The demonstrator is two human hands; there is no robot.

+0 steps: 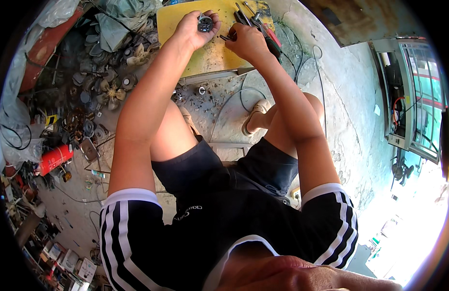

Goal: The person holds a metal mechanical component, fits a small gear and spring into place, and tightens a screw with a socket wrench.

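My left hand (pixel 189 32) is turned palm up above the yellow work board (pixel 185 63), its fingers curled round a small round black part (pixel 205 24). Openings and a light-coloured edge show on that part; its exact kind is unclear. Close by on the right, my right hand (pixel 249 43) is closed in a pinch. A thin dark piece (pixel 225 37) sticks out from its fingertips toward the left hand; the rest of it is hidden by the fingers. Beside the right hand, several hand tools lie at the board's right side, among them one with a red handle (pixel 274 37).
Fan blades (pixel 111 94), motor parts and scrap heap up on the floor at left, with a red cylinder (pixel 55 160) nearer. Small bits lie below the board's front edge. Black cables (pixel 302 58) loop over the floor at right. A glass-fronted metal cabinet (pixel 418 97) stands far right.
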